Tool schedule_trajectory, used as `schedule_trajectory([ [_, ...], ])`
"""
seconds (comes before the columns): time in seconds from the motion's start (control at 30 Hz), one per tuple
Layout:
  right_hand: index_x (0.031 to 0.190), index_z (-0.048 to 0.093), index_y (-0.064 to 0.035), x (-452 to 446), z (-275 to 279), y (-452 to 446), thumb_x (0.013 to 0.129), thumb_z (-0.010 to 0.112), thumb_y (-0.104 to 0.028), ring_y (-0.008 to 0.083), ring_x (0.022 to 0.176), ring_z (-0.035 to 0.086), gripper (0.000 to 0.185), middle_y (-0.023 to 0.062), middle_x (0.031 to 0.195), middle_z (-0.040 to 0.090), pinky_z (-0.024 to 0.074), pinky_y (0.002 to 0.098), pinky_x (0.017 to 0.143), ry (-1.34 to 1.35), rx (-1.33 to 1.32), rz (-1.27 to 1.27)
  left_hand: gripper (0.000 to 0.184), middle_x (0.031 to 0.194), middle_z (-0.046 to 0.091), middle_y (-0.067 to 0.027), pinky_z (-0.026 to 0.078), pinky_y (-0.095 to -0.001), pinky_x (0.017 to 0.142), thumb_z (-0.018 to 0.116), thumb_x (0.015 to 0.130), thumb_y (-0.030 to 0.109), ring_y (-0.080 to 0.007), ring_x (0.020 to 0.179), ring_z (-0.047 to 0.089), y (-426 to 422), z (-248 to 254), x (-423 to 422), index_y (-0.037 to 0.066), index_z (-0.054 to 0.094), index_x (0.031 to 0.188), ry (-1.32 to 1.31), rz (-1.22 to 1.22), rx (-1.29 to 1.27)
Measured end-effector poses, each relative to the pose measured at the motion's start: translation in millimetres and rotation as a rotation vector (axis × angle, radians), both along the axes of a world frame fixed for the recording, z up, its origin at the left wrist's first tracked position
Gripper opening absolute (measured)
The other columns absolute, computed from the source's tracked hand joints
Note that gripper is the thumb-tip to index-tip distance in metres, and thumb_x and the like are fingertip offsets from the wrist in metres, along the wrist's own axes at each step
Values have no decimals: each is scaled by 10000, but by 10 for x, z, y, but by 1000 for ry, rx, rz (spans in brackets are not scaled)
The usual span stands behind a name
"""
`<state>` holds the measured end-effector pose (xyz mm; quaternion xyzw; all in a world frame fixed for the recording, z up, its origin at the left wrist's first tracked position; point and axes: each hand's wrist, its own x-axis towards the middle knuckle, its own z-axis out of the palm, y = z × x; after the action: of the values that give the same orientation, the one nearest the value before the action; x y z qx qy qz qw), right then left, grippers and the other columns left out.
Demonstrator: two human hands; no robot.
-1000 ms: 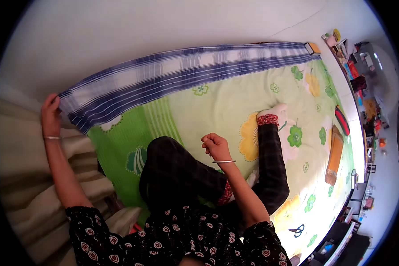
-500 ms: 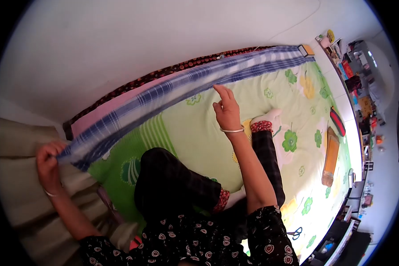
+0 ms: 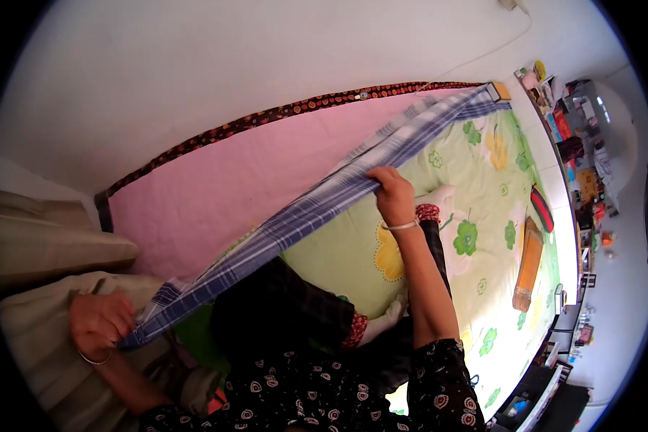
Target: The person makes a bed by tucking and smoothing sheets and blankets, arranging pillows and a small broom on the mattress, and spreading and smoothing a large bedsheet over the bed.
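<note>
Plaid cloth [image 3: 284, 219]: my left hand [image 3: 102, 322] grips its corner, right hand [image 3: 396, 197] pinches its edge, apparently tensioning it.

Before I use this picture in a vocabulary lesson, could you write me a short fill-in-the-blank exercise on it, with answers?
1. The left hand and right hand both hold one plaid cloth, coloured white and ____.
2. The plain sheet between this cloth and the patterned strip is ____.
3. The clover leaves printed on the flowered sheet are ____.

Missing words: blue; pink; green.
</note>
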<state>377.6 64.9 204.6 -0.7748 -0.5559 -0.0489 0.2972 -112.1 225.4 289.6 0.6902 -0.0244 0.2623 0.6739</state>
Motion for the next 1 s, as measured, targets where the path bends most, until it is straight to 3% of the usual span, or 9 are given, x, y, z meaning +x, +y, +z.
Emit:
schedule_trajectory([
  [0.17,880,573,-36,-103,596,-309,623,427,160,269,825,582,355,119,864,573,454,273,753,79,212,-41,220,554,541,-85,414,-375,595,563,798,166,-250,479,551,386,104,-22,40,535,621,-31,-502,202],
  [0.27,854,563,-13,-150,794,-266,628,400,154,253,763,561,324,117,826,554,439,257,707,145,215,-42,240,549,541,-80,416,-364,576,563,810,177,-239,455,543,462,116,2,46,518,614,-79,-468,200],
  [0.47,796,554,-10,-139,799,18,629,396,121,260,662,525,264,110,752,535,432,272,622,86,249,-51,275,489,481,-49,396,-313,517,597,786,175,-202,411,486,117,31,-47,76,454,573,-167,392,71],
  [0.57,778,548,1,-163,864,131,623,392,126,245,664,531,254,110,737,533,433,274,622,37,386,-19,283,475,460,-29,384,-298,505,603,774,163,-185,385,447,192,4,-229,86,446,552,-144,422,-64],
  [0.67,769,550,12,-136,760,163,607,373,135,232,677,540,270,114,735,540,436,263,644,138,348,-31,262,501,501,-28,378,-287,504,593,779,162,-182,398,480,172,66,-87,93,458,565,-84,545,6],
  [0.77,771,556,16,-125,718,68,587,351,141,218,700,547,302,118,748,548,435,247,668,98,398,-60,241,539,543,-48,379,-283,503,584,783,158,-185,426,526,350,83,-60,97,471,579,-76,164,7],
  [0.83,751,557,22,-113,724,-58,590,347,116,208,712,554,281,118,742,558,433,248,685,75,389,-97,228,551,557,-69,381,-288,517,587,779,153,-194,441,550,356,67,-43,98,478,586,-78,88,-23],
  [0.97,735,559,24,-230,815,-251,596,363,100,201,694,548,252,122,729,561,432,251,677,16,408,-180,258,572,552,-79,397,-289,622,587,780,160,-205,473,559,590,141,109,99,456,567,-123,-374,87],
  [1.0,733,561,22,-249,803,-250,595,367,99,198,691,549,251,122,732,564,431,249,673,43,417,-189,246,598,549,-79,392,-290,659,579,789,173,-201,492,552,469,126,71,94,455,592,-87,-80,-3],
])
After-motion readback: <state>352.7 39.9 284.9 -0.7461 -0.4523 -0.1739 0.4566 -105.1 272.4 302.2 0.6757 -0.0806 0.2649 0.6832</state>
